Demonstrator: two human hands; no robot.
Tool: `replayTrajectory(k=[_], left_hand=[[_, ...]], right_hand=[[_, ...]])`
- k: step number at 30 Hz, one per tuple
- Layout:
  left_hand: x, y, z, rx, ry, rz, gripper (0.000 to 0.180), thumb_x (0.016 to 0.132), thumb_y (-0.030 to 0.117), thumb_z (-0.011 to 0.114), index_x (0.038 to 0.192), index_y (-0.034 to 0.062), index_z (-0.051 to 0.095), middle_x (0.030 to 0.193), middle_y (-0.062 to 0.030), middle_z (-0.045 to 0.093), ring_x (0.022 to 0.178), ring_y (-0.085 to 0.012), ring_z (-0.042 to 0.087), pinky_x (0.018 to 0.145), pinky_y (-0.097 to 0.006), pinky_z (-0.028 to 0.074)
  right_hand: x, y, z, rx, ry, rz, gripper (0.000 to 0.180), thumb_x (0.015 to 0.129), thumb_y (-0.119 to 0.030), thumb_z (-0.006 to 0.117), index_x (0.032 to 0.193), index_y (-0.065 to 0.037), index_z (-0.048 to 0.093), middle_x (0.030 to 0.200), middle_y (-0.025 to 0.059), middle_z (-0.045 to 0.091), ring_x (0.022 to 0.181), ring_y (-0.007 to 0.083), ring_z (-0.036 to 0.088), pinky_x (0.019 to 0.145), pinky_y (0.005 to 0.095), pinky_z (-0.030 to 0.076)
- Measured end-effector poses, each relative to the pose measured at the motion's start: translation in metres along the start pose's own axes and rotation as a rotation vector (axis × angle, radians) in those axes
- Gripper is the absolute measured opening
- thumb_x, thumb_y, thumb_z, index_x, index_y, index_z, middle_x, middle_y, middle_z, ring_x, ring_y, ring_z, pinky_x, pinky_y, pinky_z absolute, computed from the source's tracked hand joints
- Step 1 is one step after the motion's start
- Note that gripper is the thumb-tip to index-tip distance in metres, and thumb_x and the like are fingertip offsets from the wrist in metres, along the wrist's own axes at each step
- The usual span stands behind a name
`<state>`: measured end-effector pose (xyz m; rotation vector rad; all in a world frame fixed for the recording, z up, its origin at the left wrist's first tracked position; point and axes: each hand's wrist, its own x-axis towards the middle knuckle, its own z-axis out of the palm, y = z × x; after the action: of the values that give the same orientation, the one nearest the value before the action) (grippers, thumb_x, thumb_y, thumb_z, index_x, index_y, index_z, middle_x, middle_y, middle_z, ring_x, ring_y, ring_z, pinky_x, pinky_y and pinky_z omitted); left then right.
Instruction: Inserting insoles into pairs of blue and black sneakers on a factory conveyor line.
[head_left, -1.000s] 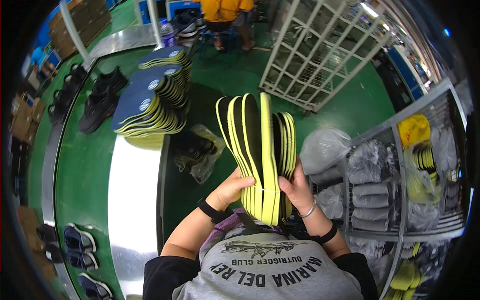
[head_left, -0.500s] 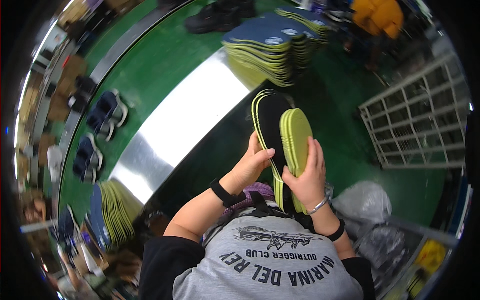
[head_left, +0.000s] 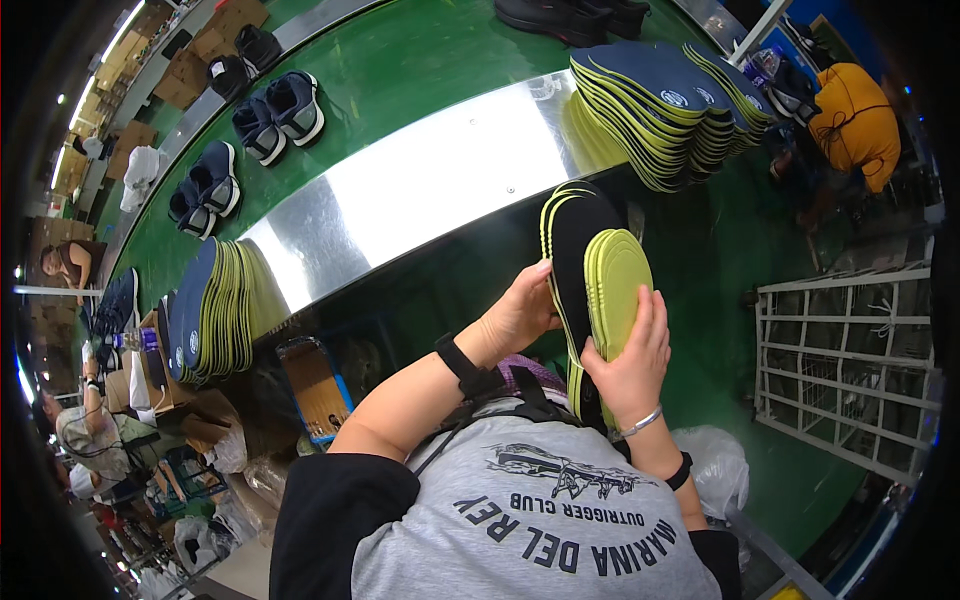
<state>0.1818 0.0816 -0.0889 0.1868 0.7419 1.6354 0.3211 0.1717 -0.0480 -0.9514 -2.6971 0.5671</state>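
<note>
The insoles are held in the air on the near side of the surface, clear of its metal edge. The left side of the bundle is grasped by the left hand, with the thumb laid at the rim; the hidden fingers' hold cannot be fully told. The lime pieces at the right are clasped by the right hand, thumb at one edge and fingers spread around the other. Low weight, soft bending and little fragility are judged likely; slippage between layers is considered possible, so a hold across both long edges, near the middle, is advised. Long rounded outlines, matt black faces and thin lime rims are noted, with plain lime faces at the right. On the surface, which is smooth, bright and mirror-like, navy-topped stacks are found at its right end and left end, their lime edges wavy and closely layered. Beyond the surface, a glossy green belt is seen, carrying navy shoes with pale soles.
</note>
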Motion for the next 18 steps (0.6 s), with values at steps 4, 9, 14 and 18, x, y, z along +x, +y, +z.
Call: replayTrajectory(k=[4,9,14,18], left_hand=[[0.005,0.0,0.001,0.001,0.002,-0.014,0.074,0.073,0.059,0.042,0.129,0.0112,0.032,0.127,-0.0101,0.04,0.114,-0.0252,0.039,0.093,-0.044,0.029],[0.012,0.001,0.003,0.02,-0.034,-0.028,0.073,0.073,0.058,0.041,0.129,0.0114,0.032,0.128,-0.0106,0.039,0.115,-0.0254,0.039,0.093,-0.045,0.029],[0.013,0.0,0.011,0.039,-0.055,-0.02,0.072,0.074,0.057,0.041,0.129,0.0111,0.032,0.128,-0.01,0.039,0.115,-0.0248,0.038,0.093,-0.045,0.029],[0.011,0.0,0.011,0.015,-0.058,-0.028,0.072,0.074,0.057,0.042,0.128,0.0104,0.034,0.128,-0.0095,0.039,0.116,-0.0244,0.038,0.094,-0.045,0.029]], right_hand=[[0.001,0.004,-0.003,-0.007,0.005,-0.002,0.083,0.062,-0.025,0.065,0.13,-0.008,0.022,0.128,0.0221,0.027,0.113,0.0379,0.034,0.092,0.0466,0.029],[0.002,0.007,-0.005,-0.025,0.025,0.007,0.083,0.062,-0.025,0.065,0.13,-0.007,0.022,0.128,0.0221,0.028,0.113,0.0376,0.034,0.091,0.0465,0.029],[-0.002,0.01,-0.008,-0.036,0.04,0.015,0.083,0.061,-0.024,0.066,0.13,-0.007,0.022,0.128,0.0221,0.027,0.113,0.0378,0.034,0.09,0.0468,0.03],[-0.004,0.009,-0.008,-0.028,0.043,0.009,0.084,0.061,-0.023,0.066,0.13,-0.007,0.022,0.128,0.022,0.027,0.112,0.0381,0.034,0.09,0.047,0.03]])
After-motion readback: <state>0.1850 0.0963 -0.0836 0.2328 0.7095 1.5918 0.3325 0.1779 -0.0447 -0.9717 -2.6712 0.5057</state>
